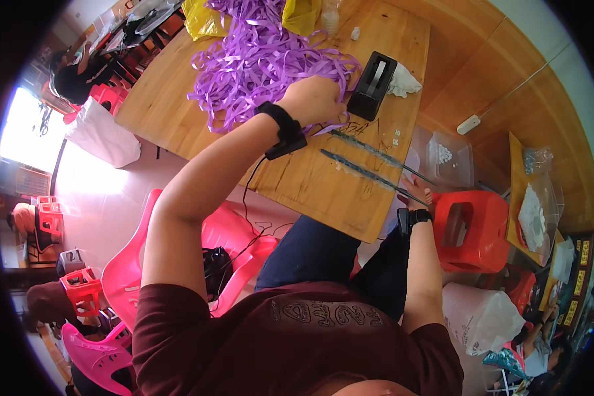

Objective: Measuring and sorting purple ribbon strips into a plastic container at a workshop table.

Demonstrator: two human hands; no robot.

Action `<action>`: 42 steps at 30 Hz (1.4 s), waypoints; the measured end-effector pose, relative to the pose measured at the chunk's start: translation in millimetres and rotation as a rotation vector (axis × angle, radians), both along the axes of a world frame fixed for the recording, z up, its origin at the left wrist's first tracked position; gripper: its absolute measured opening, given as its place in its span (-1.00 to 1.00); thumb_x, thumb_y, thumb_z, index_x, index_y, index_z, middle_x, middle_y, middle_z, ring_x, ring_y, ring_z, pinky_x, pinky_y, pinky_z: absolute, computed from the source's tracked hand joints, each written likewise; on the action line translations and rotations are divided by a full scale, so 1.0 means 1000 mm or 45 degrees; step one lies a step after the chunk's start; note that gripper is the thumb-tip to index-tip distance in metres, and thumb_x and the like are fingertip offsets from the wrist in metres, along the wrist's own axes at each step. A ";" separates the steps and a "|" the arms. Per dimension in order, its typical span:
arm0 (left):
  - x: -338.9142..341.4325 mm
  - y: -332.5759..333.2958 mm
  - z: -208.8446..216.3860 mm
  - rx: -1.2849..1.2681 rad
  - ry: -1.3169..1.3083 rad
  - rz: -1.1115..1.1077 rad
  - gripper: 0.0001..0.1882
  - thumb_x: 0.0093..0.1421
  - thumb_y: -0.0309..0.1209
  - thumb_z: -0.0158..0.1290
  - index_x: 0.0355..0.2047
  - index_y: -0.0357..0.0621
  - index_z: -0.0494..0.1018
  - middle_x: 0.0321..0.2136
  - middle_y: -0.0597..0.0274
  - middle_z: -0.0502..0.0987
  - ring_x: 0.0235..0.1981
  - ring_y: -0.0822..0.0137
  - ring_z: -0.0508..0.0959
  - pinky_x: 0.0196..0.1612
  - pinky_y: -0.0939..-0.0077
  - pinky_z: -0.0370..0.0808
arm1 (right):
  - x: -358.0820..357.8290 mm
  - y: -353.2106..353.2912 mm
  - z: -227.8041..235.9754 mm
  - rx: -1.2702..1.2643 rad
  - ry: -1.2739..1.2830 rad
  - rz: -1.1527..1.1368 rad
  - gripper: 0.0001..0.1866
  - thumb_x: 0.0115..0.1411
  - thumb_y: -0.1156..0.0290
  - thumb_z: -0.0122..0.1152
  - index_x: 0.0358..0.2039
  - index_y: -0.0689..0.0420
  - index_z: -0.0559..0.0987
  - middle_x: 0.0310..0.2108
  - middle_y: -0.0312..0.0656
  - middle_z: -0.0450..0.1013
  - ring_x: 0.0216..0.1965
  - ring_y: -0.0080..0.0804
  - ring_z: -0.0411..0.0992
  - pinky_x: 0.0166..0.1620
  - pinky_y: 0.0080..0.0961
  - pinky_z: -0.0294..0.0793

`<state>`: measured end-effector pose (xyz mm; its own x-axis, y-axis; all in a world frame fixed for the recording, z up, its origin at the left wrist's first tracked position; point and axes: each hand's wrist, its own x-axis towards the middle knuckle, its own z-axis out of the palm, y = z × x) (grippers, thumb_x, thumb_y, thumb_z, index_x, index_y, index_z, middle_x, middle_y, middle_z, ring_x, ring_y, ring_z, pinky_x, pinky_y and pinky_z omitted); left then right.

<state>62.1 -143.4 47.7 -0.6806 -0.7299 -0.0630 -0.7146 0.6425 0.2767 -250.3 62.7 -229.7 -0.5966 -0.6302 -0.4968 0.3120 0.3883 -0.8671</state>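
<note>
My left hand [313, 100] reaches over the wooden table, its fingers curled at the edge of a large heap of purple ribbon [254, 69]. Its fingertips point down and are partly hidden; a loop of ribbon and some thin black strands [358, 127] lie right beside them. Two long, thin dark strips [369, 173] rest on the table and jut past its right edge. Low beside that edge is my right hand [417, 191], close to the strips' ends, its fingers partly apart. A black tape dispenser [373, 86] stands just right of my left hand.
Crumpled white material [404, 80] lies behind the dispenser. Yellow bags [301, 16] are at the table's far side. Right of the table stand a red stool [472, 231] and a clear plastic box [450, 158]. A pink chair [135, 264] is at my left; people sit farther off.
</note>
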 end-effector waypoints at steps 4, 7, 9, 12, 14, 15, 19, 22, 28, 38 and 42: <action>0.019 -0.007 0.005 0.019 0.544 -0.125 -0.65 0.22 -0.17 0.10 -0.34 -0.27 0.56 -0.47 0.00 0.57 -0.42 0.09 0.59 -0.31 0.25 0.50 | 0.000 0.014 -0.011 -0.082 -0.046 0.207 -0.50 0.21 0.19 0.32 0.14 -0.05 0.44 -0.10 -0.31 0.44 -0.20 -0.37 0.48 -0.28 -0.39 0.51; 0.026 0.000 0.056 0.192 0.878 0.041 -0.68 0.27 -0.18 0.07 -0.34 -0.23 0.57 -0.48 0.19 0.59 -0.42 0.29 0.58 -0.31 0.34 0.51 | -0.011 0.047 -0.009 -0.186 -0.205 0.172 -0.55 0.26 0.28 0.25 0.15 -0.02 0.43 -0.12 -0.31 0.46 -0.24 -0.37 0.50 -0.29 -0.41 0.53; 0.034 0.000 0.095 0.240 1.018 0.086 -0.69 0.32 -0.20 0.02 -0.29 -0.23 0.56 -0.50 0.29 0.56 -0.46 0.37 0.54 -0.33 0.39 0.48 | -0.008 0.062 0.008 -0.264 -0.235 0.084 -0.59 0.29 0.39 0.20 0.15 0.04 0.43 -0.21 -0.31 0.50 -0.33 -0.42 0.52 -0.34 -0.48 0.54; 0.040 -0.014 0.135 0.092 1.566 -0.399 -0.72 0.35 -0.24 -0.02 -0.30 -0.20 0.54 -0.45 0.38 0.56 -0.44 0.44 0.52 -0.33 0.51 0.47 | -0.012 0.087 0.036 -0.479 -0.112 -0.144 -0.56 0.26 0.36 0.24 0.15 0.10 0.43 -0.20 -0.30 0.49 -0.39 -0.51 0.49 -0.39 -0.60 0.47; 0.040 -0.009 0.144 0.424 1.021 -0.090 -0.71 0.38 -0.28 0.00 -0.16 -0.27 0.57 -0.46 0.37 0.55 -0.41 0.55 0.49 -0.37 0.68 0.39 | 0.000 0.098 0.080 -0.541 -0.019 -0.198 -0.57 0.27 0.36 0.24 0.14 0.14 0.44 -0.21 -0.29 0.50 -0.40 -0.54 0.48 -0.38 -0.64 0.45; 0.033 0.013 0.145 0.232 0.736 -0.127 -0.66 0.40 -0.24 -0.04 -0.26 -0.27 0.57 -0.53 0.36 0.50 -0.43 0.52 0.48 -0.35 0.61 0.41 | 0.006 0.109 0.107 -0.593 0.087 -0.264 -0.57 0.28 0.36 0.24 0.13 0.17 0.44 -0.21 -0.28 0.50 -0.40 -0.57 0.47 -0.37 -0.68 0.44; 0.044 0.022 0.147 0.227 1.330 -0.149 -0.68 0.41 -0.26 -0.07 -0.35 -0.26 0.51 -0.58 0.33 0.47 -0.48 0.45 0.48 -0.35 0.58 0.44 | 0.058 0.120 0.203 -0.781 0.291 -0.325 -0.59 0.30 0.38 0.20 0.13 0.20 0.44 -0.16 -0.24 0.51 -0.38 -0.61 0.43 -0.30 -0.73 0.43; 0.067 0.046 0.178 0.844 1.526 -0.816 -0.72 0.42 -0.29 -0.10 -0.26 -0.25 0.48 -0.59 0.31 0.46 -0.52 0.45 0.46 -0.37 0.57 0.44 | 0.087 0.121 0.240 -0.928 0.384 -0.188 -0.56 0.28 0.43 0.21 0.16 0.19 0.43 -0.09 -0.21 0.51 -0.37 -0.63 0.41 -0.28 -0.73 0.44; 0.035 0.173 0.157 0.701 0.774 -0.671 -0.75 0.38 -0.29 -0.09 -0.30 -0.17 0.48 -0.56 0.31 0.51 -0.58 0.51 0.48 -0.43 0.63 0.37 | 0.179 0.102 0.308 -1.211 0.477 0.331 -0.44 0.20 0.56 0.23 0.23 0.16 0.37 0.05 -0.14 0.46 -0.34 -0.65 0.42 -0.22 -0.69 0.48; 0.094 0.174 0.128 1.203 0.599 -0.453 -0.64 0.39 -0.19 -0.05 -0.32 -0.28 0.50 -0.68 0.31 0.43 -0.66 0.49 0.43 -0.51 0.60 0.35 | 0.136 0.121 0.299 -1.133 0.437 0.203 -0.74 0.34 0.43 0.14 -0.02 0.26 0.59 -0.29 -0.23 0.59 -0.34 -0.60 0.53 -0.28 -0.69 0.51; 0.096 0.156 0.105 1.364 1.029 -0.377 -0.65 0.39 -0.20 -0.02 -0.30 -0.30 0.49 -0.69 0.35 0.39 -0.67 0.52 0.39 -0.51 0.62 0.34 | 0.104 0.142 0.280 -0.888 0.727 0.031 -0.75 0.33 0.41 0.17 -0.05 0.23 0.62 -0.30 -0.26 0.60 -0.36 -0.65 0.51 -0.31 -0.75 0.44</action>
